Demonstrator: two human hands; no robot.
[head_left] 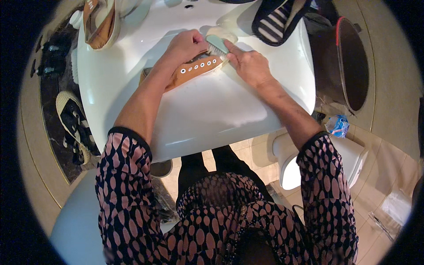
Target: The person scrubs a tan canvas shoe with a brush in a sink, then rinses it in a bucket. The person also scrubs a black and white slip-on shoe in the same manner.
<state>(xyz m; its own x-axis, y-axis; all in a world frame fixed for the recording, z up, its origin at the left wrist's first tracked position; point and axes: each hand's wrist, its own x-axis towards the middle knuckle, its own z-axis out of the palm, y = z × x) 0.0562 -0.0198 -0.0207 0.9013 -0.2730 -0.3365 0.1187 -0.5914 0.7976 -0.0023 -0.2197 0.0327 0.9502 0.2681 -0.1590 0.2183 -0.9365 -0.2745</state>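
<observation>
A tan canvas shoe [192, 73] with a row of white-rimmed eyelets lies across the white washbasin [198, 119]. My left hand [187, 44] is closed on the shoe's upper edge, its fingers curled inward; part of the shoe is hidden behind my forearm. In my right hand [249, 64] is a scrubbing brush [216, 43] with a pale green back and light bristles. Its bristles rest against or very near the toe end of the shoe. The toe is pale and partly covered by the brush and my fingers.
Another tan shoe [100, 31] stands at the basin's far left. A black slipper with a striped insole [276, 24] sits at its far right. Black-and-white shoes [73, 121] lie on the dark counter at left. A dark bin [353, 64] and a white toilet [340, 154] are to the right.
</observation>
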